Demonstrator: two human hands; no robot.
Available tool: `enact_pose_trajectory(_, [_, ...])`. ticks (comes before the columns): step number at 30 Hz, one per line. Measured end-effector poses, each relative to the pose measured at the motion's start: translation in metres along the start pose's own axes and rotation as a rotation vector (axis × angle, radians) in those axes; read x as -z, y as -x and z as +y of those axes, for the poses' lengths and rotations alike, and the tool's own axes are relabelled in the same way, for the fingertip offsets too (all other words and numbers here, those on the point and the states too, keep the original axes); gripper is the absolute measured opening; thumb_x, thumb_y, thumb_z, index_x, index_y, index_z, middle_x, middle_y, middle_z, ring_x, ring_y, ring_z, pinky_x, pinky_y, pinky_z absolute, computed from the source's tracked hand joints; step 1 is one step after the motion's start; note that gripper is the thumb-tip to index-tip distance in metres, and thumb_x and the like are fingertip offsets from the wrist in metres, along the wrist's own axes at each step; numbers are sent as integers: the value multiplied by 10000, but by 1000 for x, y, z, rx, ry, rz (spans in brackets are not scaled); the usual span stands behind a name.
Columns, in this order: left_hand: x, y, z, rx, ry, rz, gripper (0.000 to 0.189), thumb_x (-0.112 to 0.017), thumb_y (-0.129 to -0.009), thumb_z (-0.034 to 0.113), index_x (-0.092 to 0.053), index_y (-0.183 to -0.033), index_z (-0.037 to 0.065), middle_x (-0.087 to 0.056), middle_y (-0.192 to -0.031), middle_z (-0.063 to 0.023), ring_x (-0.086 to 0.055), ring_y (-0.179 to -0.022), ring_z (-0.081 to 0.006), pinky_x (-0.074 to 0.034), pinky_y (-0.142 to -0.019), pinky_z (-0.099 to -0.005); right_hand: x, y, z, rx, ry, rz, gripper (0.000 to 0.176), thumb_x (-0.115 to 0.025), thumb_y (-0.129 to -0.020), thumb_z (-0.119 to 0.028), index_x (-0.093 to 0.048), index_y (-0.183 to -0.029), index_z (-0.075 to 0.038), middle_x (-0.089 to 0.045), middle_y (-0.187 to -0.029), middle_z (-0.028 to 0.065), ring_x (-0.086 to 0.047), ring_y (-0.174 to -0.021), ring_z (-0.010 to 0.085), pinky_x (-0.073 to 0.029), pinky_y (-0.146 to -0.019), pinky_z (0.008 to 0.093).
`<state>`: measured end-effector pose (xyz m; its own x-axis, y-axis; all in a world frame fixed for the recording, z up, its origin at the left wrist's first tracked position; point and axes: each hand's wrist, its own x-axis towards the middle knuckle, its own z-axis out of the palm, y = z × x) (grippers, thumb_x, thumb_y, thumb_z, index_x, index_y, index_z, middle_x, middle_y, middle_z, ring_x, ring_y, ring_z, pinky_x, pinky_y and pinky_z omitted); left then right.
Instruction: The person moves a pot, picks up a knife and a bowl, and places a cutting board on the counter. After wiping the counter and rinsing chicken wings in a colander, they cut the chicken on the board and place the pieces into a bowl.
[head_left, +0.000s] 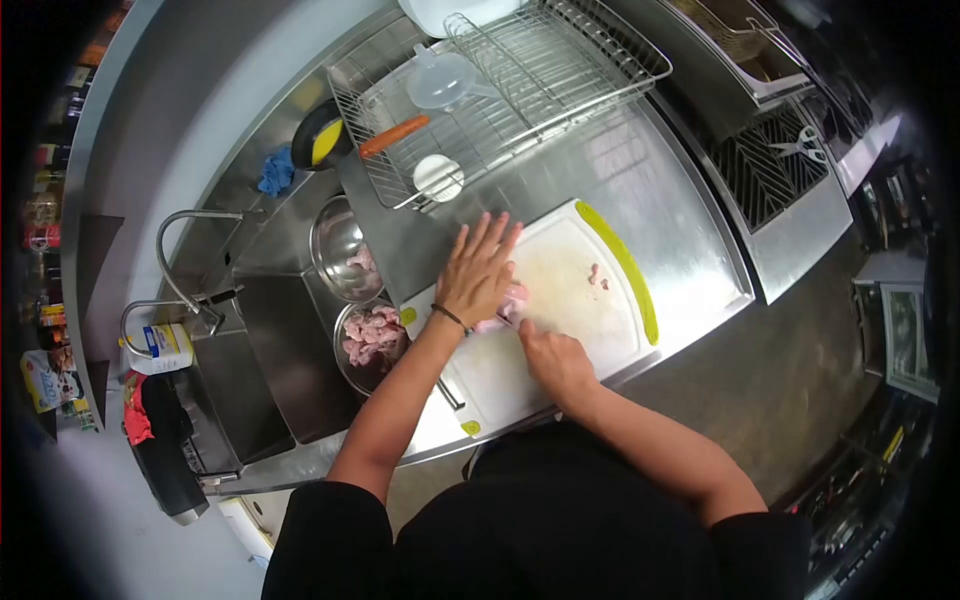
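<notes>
A white cutting board with green edges lies on the steel counter. On it is a piece of raw pink meat, partly covered by my left hand, which lies flat over it with fingers stretched out. My right hand is closed beside the meat, around what looks like a knife handle; only a bit of the blade shows near the meat. Small meat scraps lie toward the board's far green edge. Left of the board, a steel bowl holds several raw meat pieces.
A second steel bowl with some meat stands by the sink. Behind the board is a wire rack with a strainer, an orange-handled tool and a white round item. Scissors lie at the right.
</notes>
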<state>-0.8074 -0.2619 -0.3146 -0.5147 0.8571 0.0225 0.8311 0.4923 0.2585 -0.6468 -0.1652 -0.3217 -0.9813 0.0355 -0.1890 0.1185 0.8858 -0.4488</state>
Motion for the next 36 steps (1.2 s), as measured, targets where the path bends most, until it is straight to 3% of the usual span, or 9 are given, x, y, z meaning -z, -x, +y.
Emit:
enact_pose_trajectory(5, [1,10,-5,55,24,43,517,-458,-887,226,-355,-1381,110,-323,-1434,-146,-261,-1343,-349,-183,-1109,-478,6,-5,-2,49,84,34,70,-457,-860,-101,-499,-880,-49,-641,-623,125,-657,-551,273,-540,-483,364])
enact_pose_trajectory(7, [4,11,5,6,-17,246,431,-502,-871,219,-448,-1276,82,-427,-1329,-150,-364,-1265,-344,-274,-1054,-468,1,-4,1,25,85,51,81,-456,-865,-109,-502,-889,-47,-645,-634,127,-662,-565,271,-541,-485,362])
enact_pose_trajectory(9, [8,33,28,276,171,404,302,-530,-853,182,-534,-1121,41,-514,-1159,-151,-459,-1114,-335,-345,-950,-459,2,-7,3,3,74,67,92,-456,-871,-117,-506,-898,-45,-649,-645,130,-666,-579,269,-542,-487,361])
enact_pose_trajectory(10, [15,44,43,222,61,474,221,-596,-818,177,-572,-998,53,-537,-1035,-138,-510,-943,-322,-393,-828,-434,3,-7,4,22,67,70,102,-448,-877,-119,-504,-914,-42,-650,-650,137,-667,-586,276,-543,-492,368])
enact_pose_trajectory(14, [-11,71,74,295,37,403,193,-617,-817,218,-597,-952,83,-545,-995,-117,-534,-883,-288,-419,-770,-398,-1,-13,4,33,4,63,129,-417,-894,-123,-498,-944,-36,-650,-667,163,-665,-597,306,-545,-507,396])
enact_pose_trajectory(22, [-55,82,59,390,-88,637,155,-615,-827,173,-611,-956,88,-543,-868,-81,-550,-836,-280,-453,-715,-374,-1,-14,11,20,-102,55,181,-431,-902,-191,-484,-942,-23,-619,-643,216,-640,-587,381,-528,-513,450])
enact_pose_trajectory(27, [-51,88,65,495,-48,443,161,-576,-846,188,-612,-963,83,-542,-881,-101,-525,-822,-303,-444,-733,-405,2,-12,8,34,-140,52,233,-415,-919,-235,-478,-961,-15,-609,-675,264,-627,-625,427,-509,-550,508])
enact_pose_trajectory(29, [-52,88,63,520,-78,369,166,-568,-851,208,-611,-951,83,-543,-879,-98,-525,-826,-300,-442,-734,-404,11,-8,4,32,-30,-9,233,-416,-870,-118,-508,-1038,14,-635,-706,221,-649,-631,382,-535,-553,448])
enact_pose_trajectory(36, [-55,87,60,515,-100,383,171,-545,-861,270,-600,-910,116,-553,-867,-53,-520,-842,-261,-426,-735,-388,13,7,5,17,127,-98,202,-460,-849,-80,-500,-1021,18,-640,-708,216,-663,-636,343,-549,-554,404])
